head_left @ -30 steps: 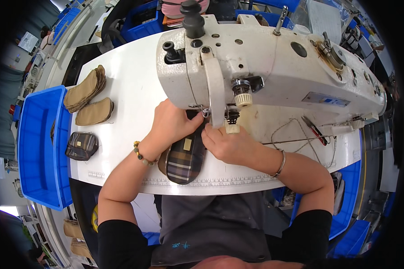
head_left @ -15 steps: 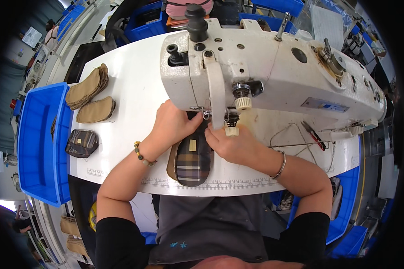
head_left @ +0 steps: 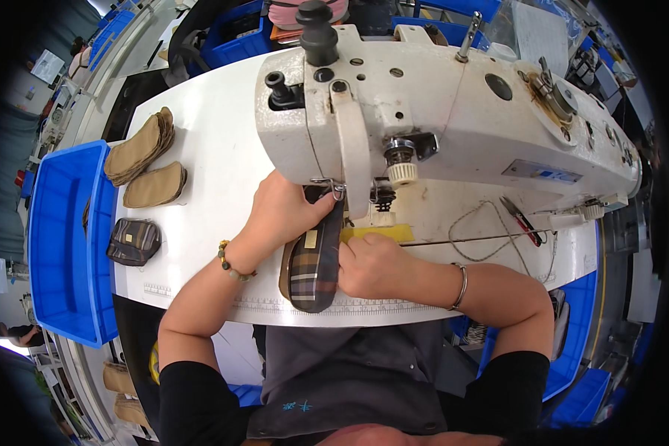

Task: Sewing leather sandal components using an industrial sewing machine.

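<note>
A dark plaid fabric piece (head_left: 305,275) with a small tan label lies lengthwise under the head of a white sewing machine (head_left: 431,97), tan fabric showing along its left edge. My left hand (head_left: 286,212) grips its far part beside the needle area, thumb pointing toward the presser foot; some of its fingers are hidden. My right hand (head_left: 375,267) is curled closed at the piece's right edge, pinching it nearer to me. A yellow strip (head_left: 383,233) shows on the machine bed just beyond my right hand.
Stacked tan fabric pieces (head_left: 145,146) and a small plaid pouch (head_left: 134,241) sit on the left of the white table (head_left: 215,111). A blue bin (head_left: 67,238) stands beside them. Red-and-black-handled scissors (head_left: 524,223) and loose cord (head_left: 472,215) lie at right.
My right hand has drawn back toward me from beside the needle, down the fabric's right edge, uncovering the yellow strip. My left hand stays by the presser foot.
</note>
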`<state>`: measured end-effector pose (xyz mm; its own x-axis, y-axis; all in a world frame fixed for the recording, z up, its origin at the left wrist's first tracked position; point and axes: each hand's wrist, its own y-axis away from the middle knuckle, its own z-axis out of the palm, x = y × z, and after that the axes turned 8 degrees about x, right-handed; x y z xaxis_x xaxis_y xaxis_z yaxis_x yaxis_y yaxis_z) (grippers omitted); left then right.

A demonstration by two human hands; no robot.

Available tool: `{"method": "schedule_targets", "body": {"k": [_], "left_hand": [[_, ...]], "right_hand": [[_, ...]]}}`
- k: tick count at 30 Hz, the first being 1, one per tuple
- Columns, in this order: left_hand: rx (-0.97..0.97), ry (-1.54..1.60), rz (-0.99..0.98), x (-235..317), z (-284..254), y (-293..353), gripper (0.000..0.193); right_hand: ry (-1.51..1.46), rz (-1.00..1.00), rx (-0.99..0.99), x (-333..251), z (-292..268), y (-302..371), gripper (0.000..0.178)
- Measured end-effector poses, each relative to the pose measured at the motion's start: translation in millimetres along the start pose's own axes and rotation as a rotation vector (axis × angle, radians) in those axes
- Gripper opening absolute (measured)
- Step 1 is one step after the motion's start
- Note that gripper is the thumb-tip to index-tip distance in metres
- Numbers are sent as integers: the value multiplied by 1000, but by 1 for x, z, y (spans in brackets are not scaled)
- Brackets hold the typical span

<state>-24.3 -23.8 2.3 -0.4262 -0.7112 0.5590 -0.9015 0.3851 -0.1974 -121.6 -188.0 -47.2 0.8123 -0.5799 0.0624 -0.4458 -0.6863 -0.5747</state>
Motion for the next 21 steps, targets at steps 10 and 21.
{"method": "schedule_targets", "body": {"k": [10,21], "left_hand": [[60,-291,80,16,-8,13,24],[36,-248,544,9,0,47,41]], "right_hand": [[31,13,38,-4,-10,2,25],[139,-7,-25,-11,-14,2,33]]}}
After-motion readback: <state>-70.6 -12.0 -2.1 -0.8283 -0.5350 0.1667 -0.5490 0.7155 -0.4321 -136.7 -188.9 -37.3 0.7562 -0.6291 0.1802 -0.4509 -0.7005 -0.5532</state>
